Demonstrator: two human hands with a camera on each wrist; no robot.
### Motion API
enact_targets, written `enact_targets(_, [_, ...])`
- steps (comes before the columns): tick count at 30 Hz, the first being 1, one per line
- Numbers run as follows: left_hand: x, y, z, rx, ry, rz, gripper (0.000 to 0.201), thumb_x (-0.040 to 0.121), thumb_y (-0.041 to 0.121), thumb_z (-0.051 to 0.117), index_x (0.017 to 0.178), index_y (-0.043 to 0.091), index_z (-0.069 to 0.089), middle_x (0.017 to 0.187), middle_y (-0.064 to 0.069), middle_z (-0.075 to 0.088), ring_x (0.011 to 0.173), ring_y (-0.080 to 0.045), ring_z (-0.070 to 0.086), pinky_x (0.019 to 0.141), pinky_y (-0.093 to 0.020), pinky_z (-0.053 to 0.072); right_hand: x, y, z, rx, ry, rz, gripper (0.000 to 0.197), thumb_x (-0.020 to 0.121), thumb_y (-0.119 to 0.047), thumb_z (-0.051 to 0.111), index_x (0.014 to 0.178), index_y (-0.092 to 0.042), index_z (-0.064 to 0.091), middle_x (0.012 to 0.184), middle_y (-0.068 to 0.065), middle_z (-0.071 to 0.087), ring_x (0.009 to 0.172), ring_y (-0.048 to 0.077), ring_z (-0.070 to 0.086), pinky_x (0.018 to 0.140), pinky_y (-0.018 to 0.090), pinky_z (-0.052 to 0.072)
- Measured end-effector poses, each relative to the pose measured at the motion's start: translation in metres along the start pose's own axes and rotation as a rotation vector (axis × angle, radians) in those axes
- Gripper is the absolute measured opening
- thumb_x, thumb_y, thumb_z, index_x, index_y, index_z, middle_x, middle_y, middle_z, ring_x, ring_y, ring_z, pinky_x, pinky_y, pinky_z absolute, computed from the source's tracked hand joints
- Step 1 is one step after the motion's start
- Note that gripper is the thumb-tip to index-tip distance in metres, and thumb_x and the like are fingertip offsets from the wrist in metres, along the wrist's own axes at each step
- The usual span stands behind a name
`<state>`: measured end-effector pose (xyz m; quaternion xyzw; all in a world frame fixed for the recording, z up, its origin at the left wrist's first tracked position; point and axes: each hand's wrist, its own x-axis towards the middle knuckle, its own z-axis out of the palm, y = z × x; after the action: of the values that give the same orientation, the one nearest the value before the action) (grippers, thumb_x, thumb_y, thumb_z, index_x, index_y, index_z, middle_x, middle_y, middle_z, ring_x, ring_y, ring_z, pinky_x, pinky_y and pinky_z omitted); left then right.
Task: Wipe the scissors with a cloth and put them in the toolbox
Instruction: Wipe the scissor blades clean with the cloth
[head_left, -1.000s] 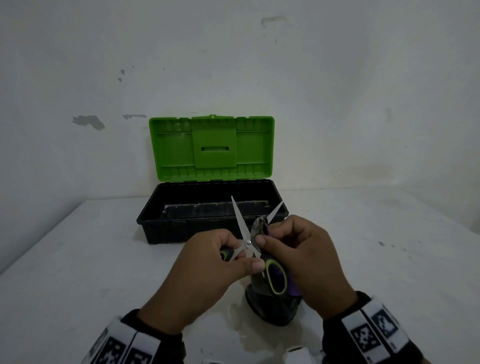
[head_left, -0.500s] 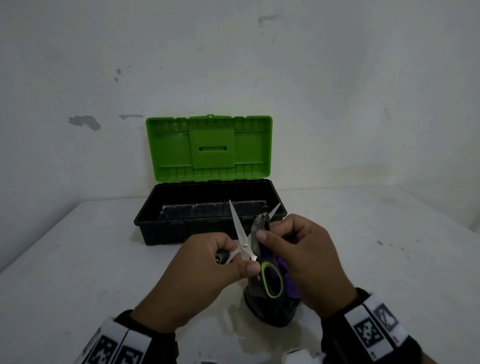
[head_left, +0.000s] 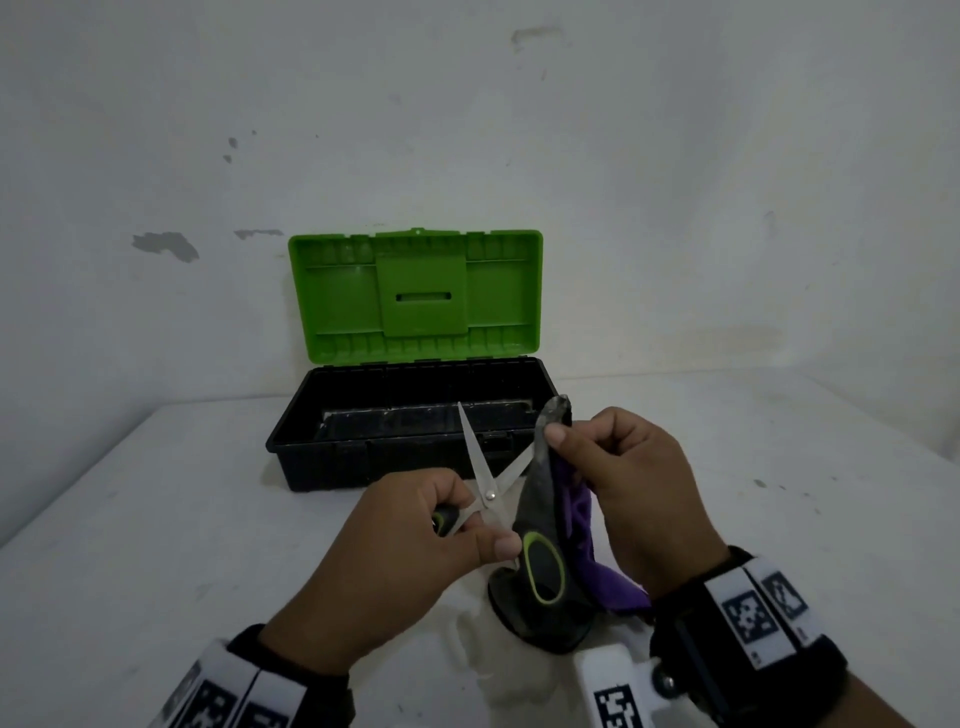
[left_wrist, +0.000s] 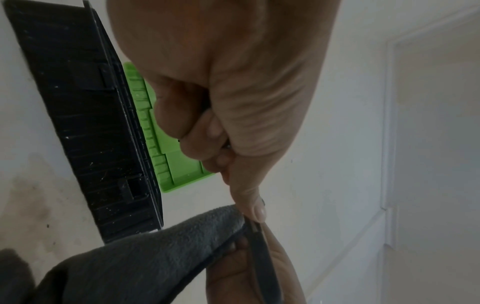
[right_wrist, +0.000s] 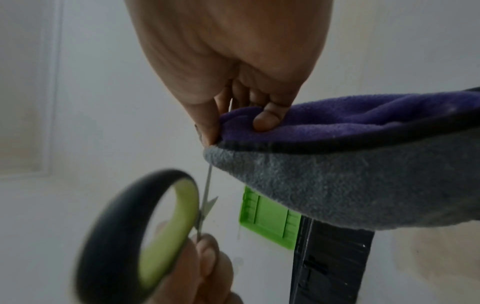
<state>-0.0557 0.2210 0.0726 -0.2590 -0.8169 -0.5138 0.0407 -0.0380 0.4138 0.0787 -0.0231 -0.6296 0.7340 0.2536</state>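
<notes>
My left hand (head_left: 415, 535) grips the scissors (head_left: 485, 480) by their black and green handles, blades spread apart and pointing up. One handle loop (right_wrist: 145, 232) fills the lower left of the right wrist view. My right hand (head_left: 613, 467) pinches a grey and purple cloth (head_left: 558, 499) folded over the right blade near its tip. The cloth (right_wrist: 337, 168) hangs down to the table. Behind the hands stands the toolbox (head_left: 415, 415), a black tub with its green lid (head_left: 415, 296) raised against the wall. The toolbox (left_wrist: 85, 123) also shows in the left wrist view.
A white table (head_left: 156, 519) carries everything, with a white wall right behind the toolbox. The table's right edge runs back toward the corner at the far right. A white camera mount (head_left: 618, 686) shows at the bottom edge.
My right hand has slid the cloth up along the right blade toward its tip. The left hand holds the scissors in about the same place.
</notes>
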Motion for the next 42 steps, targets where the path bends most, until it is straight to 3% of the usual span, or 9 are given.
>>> enact_targets(14, [0.003, 0.0, -0.002, 0.092, 0.012, -0.014, 0.037, 0.059, 0.046, 0.086, 0.064, 0.022, 0.059, 0.055, 0.004, 0.053, 0.047, 0.0, 0.044, 0.048, -0.013, 0.041, -0.008, 0.004, 0.003, -0.068, -0.064, 0.0, 0.02, 0.079, -0.004, 0.078, 0.069, 0.001, 0.061, 0.056, 0.007, 0.062, 0.052, 0.015, 0.055, 0.051, 0.02, 0.048])
enact_targets(20, [0.004, -0.001, 0.0, 0.127, 0.024, -0.015, 0.039, 0.058, 0.052, 0.084, 0.064, 0.022, 0.059, 0.064, -0.009, 0.058, 0.049, -0.003, 0.041, 0.048, -0.017, 0.039, 0.002, 0.002, -0.001, -0.031, 0.003, 0.008, 0.021, 0.08, -0.004, 0.077, 0.068, 0.0, 0.06, 0.053, 0.005, 0.061, 0.048, 0.012, 0.054, 0.047, 0.018, 0.047])
enact_targets(25, [0.001, 0.001, -0.001, 0.134, 0.015, -0.015, 0.036, 0.059, 0.046, 0.086, 0.062, 0.023, 0.059, 0.052, 0.007, 0.053, 0.045, -0.002, 0.042, 0.046, -0.014, 0.04, -0.011, 0.006, 0.001, -0.068, -0.052, 0.015, 0.022, 0.079, -0.003, 0.077, 0.07, 0.007, 0.061, 0.056, 0.01, 0.061, 0.051, 0.015, 0.054, 0.049, 0.019, 0.047])
enact_targets(28, [-0.001, 0.003, 0.001, 0.151, 0.04, -0.001, 0.037, 0.06, 0.045, 0.086, 0.062, 0.022, 0.058, 0.053, 0.009, 0.054, 0.046, -0.002, 0.044, 0.047, -0.013, 0.04, 0.003, 0.003, -0.005, -0.028, 0.002, 0.066, 0.022, 0.079, -0.004, 0.077, 0.064, -0.002, 0.061, 0.055, 0.009, 0.06, 0.048, 0.014, 0.052, 0.047, 0.021, 0.046])
enact_targets(31, [-0.002, 0.006, 0.004, 0.222, 0.036, 0.005, 0.035, 0.064, 0.039, 0.086, 0.061, 0.026, 0.054, 0.057, 0.024, 0.058, 0.051, 0.003, 0.051, 0.051, -0.011, 0.041, 0.019, -0.002, -0.013, -0.072, 0.045, 0.053, 0.022, 0.079, -0.006, 0.078, 0.064, -0.003, 0.063, 0.052, 0.006, 0.06, 0.046, 0.013, 0.052, 0.047, 0.021, 0.045])
enact_targets(35, [0.0, 0.002, 0.004, 0.398, 0.097, 0.036, 0.041, 0.065, 0.048, 0.083, 0.061, 0.032, 0.045, 0.057, 0.011, 0.058, 0.057, -0.006, 0.059, 0.052, -0.021, 0.049, 0.022, -0.015, -0.019, -0.228, 0.05, -0.055, 0.021, 0.078, -0.009, 0.081, 0.07, 0.004, 0.066, 0.045, -0.003, 0.06, 0.041, 0.006, 0.051, 0.044, 0.015, 0.043])
enact_targets(38, [0.003, -0.002, 0.008, 0.495, 0.122, 0.053, 0.041, 0.067, 0.052, 0.08, 0.063, 0.032, 0.044, 0.059, 0.009, 0.057, 0.056, -0.007, 0.057, 0.055, -0.028, 0.051, 0.012, -0.018, -0.008, -0.355, -0.031, -0.056, 0.02, 0.074, -0.014, 0.085, 0.065, -0.005, 0.069, 0.051, 0.001, 0.065, 0.046, 0.01, 0.057, 0.049, 0.024, 0.047])
enact_targets(40, [0.004, -0.002, 0.011, 0.546, 0.138, 0.068, 0.039, 0.069, 0.054, 0.078, 0.067, 0.028, 0.049, 0.059, 0.01, 0.054, 0.054, -0.006, 0.054, 0.051, -0.023, 0.046, 0.004, -0.013, 0.001, -0.422, -0.035, -0.063, 0.022, 0.072, -0.019, 0.087, 0.063, -0.011, 0.069, 0.057, 0.005, 0.069, 0.051, 0.016, 0.061, 0.053, 0.034, 0.051])
enact_targets(42, [0.005, 0.0, 0.013, 0.581, 0.143, 0.07, 0.037, 0.071, 0.054, 0.076, 0.068, 0.028, 0.05, 0.059, 0.011, 0.052, 0.053, -0.004, 0.05, 0.048, -0.016, 0.036, -0.001, -0.009, 0.008, -0.495, -0.019, -0.089, 0.023, 0.072, -0.023, 0.087, 0.062, -0.013, 0.069, 0.058, 0.004, 0.07, 0.052, 0.014, 0.061, 0.054, 0.033, 0.051])
